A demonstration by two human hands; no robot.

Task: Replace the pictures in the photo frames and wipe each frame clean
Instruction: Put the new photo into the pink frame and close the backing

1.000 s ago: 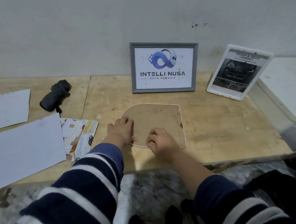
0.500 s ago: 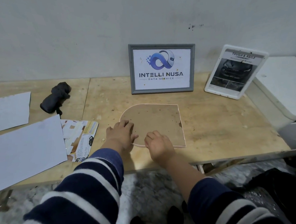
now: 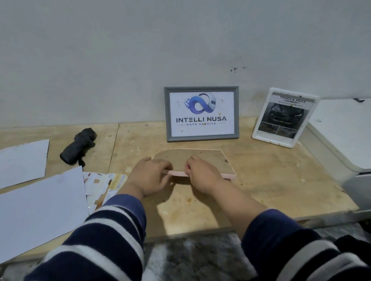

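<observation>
Both hands, left hand and right hand, pinch the pink frame's near edge, tilted off the tabletop; next, likely pry its backing free.

the surface is pale plywood, matt, scuffed and stained. at centre, the arched frame shows a brown matt fibreboard back and a smooth pink edge. the grey frame behind it looks like painted wood, its front faintly glossy. the white frame at right is smooth plastic. at left lie matt white paper sheets and a crumpled black cloth.
</observation>
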